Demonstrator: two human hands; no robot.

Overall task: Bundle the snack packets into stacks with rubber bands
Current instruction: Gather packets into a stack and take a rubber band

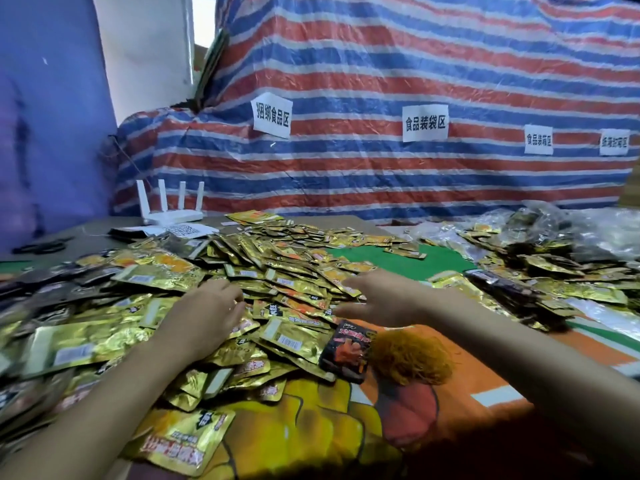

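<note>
Left hand (204, 315) lies on the heap of snack packets (277, 271) at centre left, fingers loosely bent; blur hides whether it pinches one. Right hand (377, 299), at centre, reaches over the heap's near edge with fingers stretched and nothing in it. The packets fill the left and middle of the frame, with more at the right edge. They look light, thin and slick in their gold foil and likely to slide off one another. Squaring a few by their long edges and gripping across the flat faces should serve best. The rubber bands (410, 358), a soft orange tangle, sit just below the right hand, beside a black packet (348, 351). A white router (169, 211) stands at upper left, well apart. A striped tarp (381, 64) hangs behind.
</note>
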